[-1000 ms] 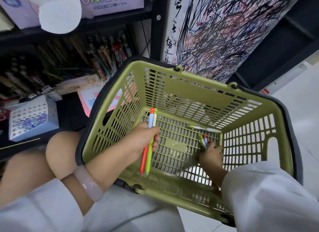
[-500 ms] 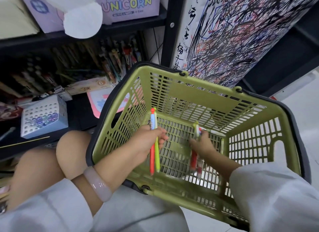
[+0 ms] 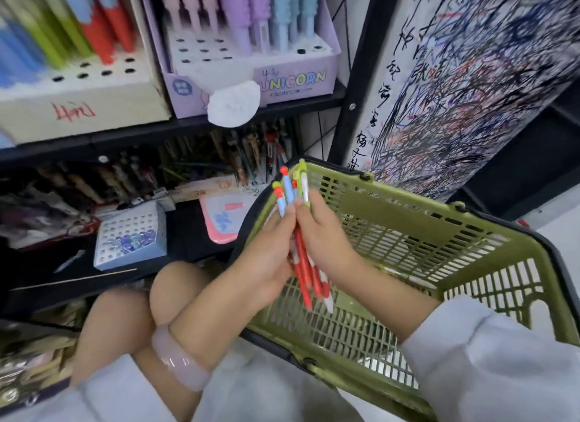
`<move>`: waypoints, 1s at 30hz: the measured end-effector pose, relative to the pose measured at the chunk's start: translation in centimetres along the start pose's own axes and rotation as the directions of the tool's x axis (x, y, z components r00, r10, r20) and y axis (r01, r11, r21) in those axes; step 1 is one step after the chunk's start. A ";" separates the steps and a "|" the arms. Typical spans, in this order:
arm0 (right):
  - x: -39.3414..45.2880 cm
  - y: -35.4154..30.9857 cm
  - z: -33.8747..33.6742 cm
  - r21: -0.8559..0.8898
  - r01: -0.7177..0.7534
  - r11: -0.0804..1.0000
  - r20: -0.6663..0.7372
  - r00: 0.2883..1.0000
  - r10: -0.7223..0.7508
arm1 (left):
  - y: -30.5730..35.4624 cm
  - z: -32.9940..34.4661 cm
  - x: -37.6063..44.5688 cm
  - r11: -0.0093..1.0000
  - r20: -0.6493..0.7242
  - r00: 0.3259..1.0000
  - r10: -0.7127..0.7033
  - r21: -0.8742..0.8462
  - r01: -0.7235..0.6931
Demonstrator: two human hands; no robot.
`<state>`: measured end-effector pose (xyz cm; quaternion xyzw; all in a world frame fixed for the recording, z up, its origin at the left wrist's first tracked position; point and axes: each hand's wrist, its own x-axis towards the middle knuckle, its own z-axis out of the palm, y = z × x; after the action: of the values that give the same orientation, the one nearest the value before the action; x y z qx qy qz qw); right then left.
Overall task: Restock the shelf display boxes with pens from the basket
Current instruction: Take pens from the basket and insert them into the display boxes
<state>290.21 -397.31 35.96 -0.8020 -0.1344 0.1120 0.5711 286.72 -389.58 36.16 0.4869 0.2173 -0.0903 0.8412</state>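
Note:
Both hands hold one bundle of several pens (image 3: 302,258) upright above the near left corner of the olive green basket (image 3: 408,230). My left hand (image 3: 266,252) grips the bundle from the left, my right hand (image 3: 326,239) from the right, fingertips meeting near the pens' tops. The pens have red, blue and white barrels with green and red caps. On the upper shelf stands a cream display box (image 3: 78,98) with red, green and blue pens and open holes, and beside it a lilac UNICORN box (image 3: 295,82) with pastel pens.
A black shelf upright (image 3: 354,92) and a scribbled test board (image 3: 464,85) stand behind the basket. The lower shelf holds a light blue perforated box (image 3: 131,236), a pink pad (image 3: 222,220) and rows of dark pens. My bare knees (image 3: 150,308) are below the shelf.
Both hands lifted out of the basket and came together, joining their pens into one bundle. The view tilted up, bringing the upper shelf boxes into sight.

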 end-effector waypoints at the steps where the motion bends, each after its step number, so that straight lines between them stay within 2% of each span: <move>1: 0.1 -0.5 0.4 -0.061 0.059 0.996 -0.026 0.998 -0.060 | 0.4 -0.1 -0.3 0.999 -0.006 0.999 0.043 -0.012 -0.043; 3: 0.4 -1.5 1.1 -0.238 0.138 0.961 -0.061 0.986 -0.156 | 1.5 -0.5 -1.1 0.991 -0.016 0.993 0.120 -0.057 -0.121; 5: 0.9 -2.7 1.8 -0.304 0.153 0.940 -0.069 0.981 -0.182 | 2.8 -1.0 -1.8 0.984 -0.025 0.985 0.170 -0.055 -0.171; 12: 1.3 -9.0 5.2 0.069 0.093 0.993 0.069 0.993 -0.098 | 6.8 -4.1 -4.5 0.941 -0.123 0.941 0.315 -0.090 -0.326; 15: 2.6 -12.0 6.4 0.116 0.086 0.990 0.088 0.991 -0.097 | 8.8 -6.6 -5.6 0.918 -0.129 0.911 0.392 -0.008 -0.396; 17: 3.4 -14.3 7.4 0.091 0.155 0.984 0.108 0.981 -0.164 | 10.0 -8.4 -6.4 0.898 -0.156 0.885 0.439 0.059 -0.435; 19: 4.2 -16.4 8.8 0.071 0.184 0.980 0.186 0.963 -0.194 | 11.3 -10.4 -7.4 0.878 -0.190 0.857 0.478 0.103 -0.467; 23: 5.2 -20.7 11.6 0.146 0.129 0.981 0.383 0.907 -0.177 | 13.8 -14.4 -9.3 0.837 -0.302 0.780 0.548 0.212 -0.505; 26: 6.0 -24.3 13.3 0.177 0.246 0.953 0.383 0.875 -0.297 | 15.5 -17.1 -10.7 0.812 -0.390 0.718 0.577 0.175 -0.557; 30: 7.3 -29.1 16.5 0.154 0.438 0.886 0.313 0.828 -0.464 | 17.1 -20.8 -12.7 0.816 -0.474 0.678 0.562 0.184 -0.547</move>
<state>289.03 -371.09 57.98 -0.6934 -0.4126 0.1164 0.5791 275.85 -363.78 46.33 0.5468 0.2717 0.2971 0.7341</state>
